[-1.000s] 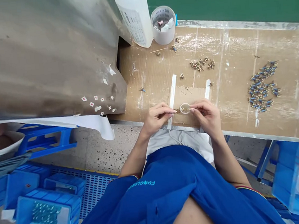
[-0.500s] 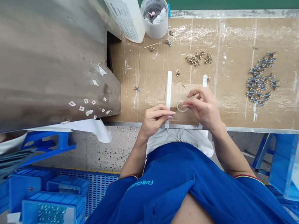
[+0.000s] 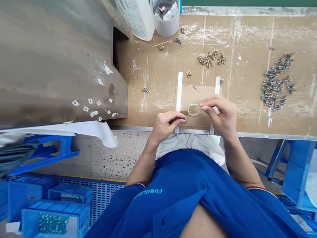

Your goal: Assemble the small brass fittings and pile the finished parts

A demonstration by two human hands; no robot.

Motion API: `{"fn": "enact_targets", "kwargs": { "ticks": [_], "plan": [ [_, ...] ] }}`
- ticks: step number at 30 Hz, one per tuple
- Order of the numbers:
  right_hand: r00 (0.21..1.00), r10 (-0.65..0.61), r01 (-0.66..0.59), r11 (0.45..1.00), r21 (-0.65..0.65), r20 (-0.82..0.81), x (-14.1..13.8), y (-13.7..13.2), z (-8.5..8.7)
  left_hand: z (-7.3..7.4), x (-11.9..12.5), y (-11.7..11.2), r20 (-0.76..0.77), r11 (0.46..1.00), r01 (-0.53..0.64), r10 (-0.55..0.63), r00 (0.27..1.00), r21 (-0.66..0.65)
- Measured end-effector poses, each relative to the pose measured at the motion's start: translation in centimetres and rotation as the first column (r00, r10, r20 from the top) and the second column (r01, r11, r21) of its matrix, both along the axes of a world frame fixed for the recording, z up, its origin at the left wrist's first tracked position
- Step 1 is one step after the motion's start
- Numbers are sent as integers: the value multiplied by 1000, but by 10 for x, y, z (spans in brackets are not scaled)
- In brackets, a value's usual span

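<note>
My left hand point(image 3: 167, 125) rests at the bench's front edge with its fingers pinched together on something too small to name. My right hand point(image 3: 220, 115) is pinched on a thin stick whose tip reaches into a small clear round dish point(image 3: 194, 109). The dish lies on a cardboard patch between two white tape strips point(image 3: 178, 91). A cluster of small brass parts point(image 3: 211, 59) lies farther back, and a pile of blue-tinted parts point(image 3: 277, 82) lies to the right.
A white bottle point(image 3: 133, 9) and a white cup point(image 3: 165, 11) of scraps stand at the back of the cardboard-covered bench point(image 3: 240, 32). A grey metal housing point(image 3: 43, 59) fills the left. Blue plastic crates point(image 3: 50, 223) sit on the floor at left and right.
My right hand lifted off the dish, then came back with the stick's tip in it. My left hand stayed pinched at the bench edge. The view shifted slightly.
</note>
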State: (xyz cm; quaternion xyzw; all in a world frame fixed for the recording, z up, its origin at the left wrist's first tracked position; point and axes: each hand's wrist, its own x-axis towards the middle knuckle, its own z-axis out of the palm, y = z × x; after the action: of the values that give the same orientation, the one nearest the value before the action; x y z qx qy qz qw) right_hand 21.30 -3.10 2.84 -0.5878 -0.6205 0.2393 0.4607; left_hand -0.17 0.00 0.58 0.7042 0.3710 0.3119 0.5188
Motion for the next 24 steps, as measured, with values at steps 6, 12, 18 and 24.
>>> {"fn": "enact_targets", "kwargs": {
  "ticks": [6,12,18,24],
  "plan": [
    [992,-44,47,999,24,-118,-11,-15,12,1,1,1,-18,998,17,-16,1000,60],
    [998,40,-36,996,85,-48,-22,-13,6,2,2,-2,-20,995,9,-7,1000,102],
    [998,53,-51,996,75,-30,-21,-13,4,2,2,-2,-12,995,7,-6,1000,96],
    [997,76,-76,997,27,15,-21,-12,5,2,2,-2,-8,997,17,-16,1000,81]
  ]
}}
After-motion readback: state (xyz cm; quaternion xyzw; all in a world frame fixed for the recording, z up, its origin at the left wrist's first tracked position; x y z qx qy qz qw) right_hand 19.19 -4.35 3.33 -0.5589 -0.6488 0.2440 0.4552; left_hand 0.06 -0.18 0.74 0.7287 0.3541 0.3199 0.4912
